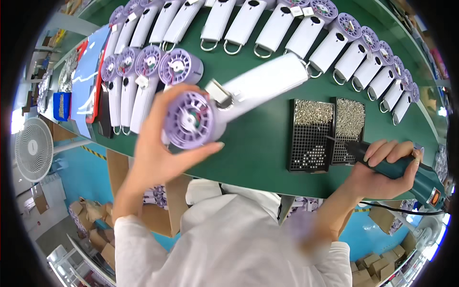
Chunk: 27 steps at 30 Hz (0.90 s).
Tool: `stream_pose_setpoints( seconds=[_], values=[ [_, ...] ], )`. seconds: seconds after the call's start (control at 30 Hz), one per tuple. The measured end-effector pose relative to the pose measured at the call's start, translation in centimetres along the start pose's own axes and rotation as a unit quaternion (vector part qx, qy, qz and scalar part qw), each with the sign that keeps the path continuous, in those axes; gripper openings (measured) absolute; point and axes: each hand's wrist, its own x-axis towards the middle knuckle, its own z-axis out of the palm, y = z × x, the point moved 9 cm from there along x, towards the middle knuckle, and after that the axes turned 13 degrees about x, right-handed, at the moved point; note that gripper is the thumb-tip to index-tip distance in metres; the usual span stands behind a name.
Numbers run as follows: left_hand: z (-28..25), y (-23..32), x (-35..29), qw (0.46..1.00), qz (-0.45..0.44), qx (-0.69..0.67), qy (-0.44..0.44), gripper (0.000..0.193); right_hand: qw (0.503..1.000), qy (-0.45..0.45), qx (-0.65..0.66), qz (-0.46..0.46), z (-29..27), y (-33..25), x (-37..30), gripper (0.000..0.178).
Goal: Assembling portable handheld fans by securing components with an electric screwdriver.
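My left hand (155, 138) is closed round the purple head of a handheld fan (260, 86), its white handle slanting up to the right. A small white tag or connector sits by the neck, and wires show inside the round purple grille. In my right hand (382, 174) is a dark green electric screwdriver (413, 179), gripped round its body with the bit pointing left. The bit's tip lies over two black screw trays, the left tray (310, 165) and the right tray (363, 107). Loose screws fill their upper parts; several stand in the left tray's holes.
White-and-purple fans (234, 24) line the far edge of the green table (244, 155) in an arc. More fans (126, 95) stand at the left, beside a blue sheet (88, 76) and a small blue box (61, 106). A black cord (397, 208) trails from the screwdriver.
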Motion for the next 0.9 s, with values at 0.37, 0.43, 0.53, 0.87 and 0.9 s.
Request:
stream_pose_setpoints(
  seconds=[0.37, 0.43, 0.53, 0.87, 0.9],
  values=[
    [6.7, 0.7, -4.3, 0.991, -0.010, 0.117, 0.056, 0.082, 0.999, 0.028, -0.038, 0.013, 0.0, 0.2, -0.7, 0.022],
    [6.1, 0.4, -4.1, 0.990, 0.021, 0.138, 0.025, 0.078, 0.999, 0.026, -0.029, 0.022, 0.5, 0.4, -0.6, 0.021],
    [0.2, -1.3, -4.5, 0.932, -0.067, 0.257, 0.248, 0.050, 0.998, 0.015, -0.051, 0.022, 1.2, 0.6, -0.7, 0.021],
    [1.4, -4.8, -2.9, 0.930, -0.110, 0.322, 0.141, 0.048, 0.987, -0.022, -0.144, 0.067, 3.5, 1.8, -2.0, 0.016],
    [1.8, -4.8, -3.5, 0.937, -0.120, 0.299, 0.137, 0.050, 0.985, -0.023, -0.163, 0.056, 3.6, 1.6, -2.2, 0.016]
  ],
)
